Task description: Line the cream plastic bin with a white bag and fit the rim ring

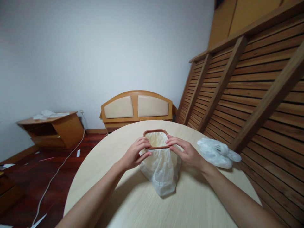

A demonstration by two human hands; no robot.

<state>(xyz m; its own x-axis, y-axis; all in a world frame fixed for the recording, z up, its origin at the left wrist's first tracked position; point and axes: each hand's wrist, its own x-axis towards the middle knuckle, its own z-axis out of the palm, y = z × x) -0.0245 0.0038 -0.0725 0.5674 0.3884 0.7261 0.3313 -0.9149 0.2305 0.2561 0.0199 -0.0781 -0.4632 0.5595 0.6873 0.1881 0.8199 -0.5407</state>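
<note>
Low in the frame the round bench carries a white bag hanging from a brown rim at centre. The left hand pinches the rim's near left side, the right hand its near right, fingers closed on it. Right of them lies a crumpled plastic bag. Beyond stands a headboard.

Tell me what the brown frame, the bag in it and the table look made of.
Brown frame: probably plastic, smooth, matt, evenly coloured.
Bag: thin translucent whitish plastic film, crinkled and limp.
Table: pale wood or wood-look laminate, faint straight grain, low sheen.
</note>
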